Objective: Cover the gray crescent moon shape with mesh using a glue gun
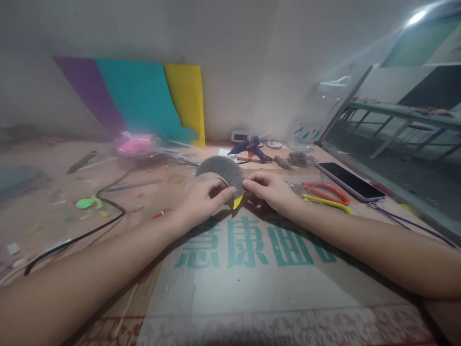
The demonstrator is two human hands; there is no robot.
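Observation:
A grey, finely ribbed curved piece (225,170) is held up above the table's middle, with a small yellow tip (237,202) showing at its lower end. My left hand (207,197) pinches its lower left edge between thumb and fingers. At its right edge, my right hand (266,188) grips it with thumb and fingertips close together. Beneath both hands lies a printed sheet (252,288) with large green characters.
Behind stand a blue glue gun (248,149), a small white device (240,136) and a clear bottle (311,117). Red-and-yellow-handled pliers (326,194) and a phone (351,181) lie right. A black cable (108,216), pink item (135,145) and scraps are left.

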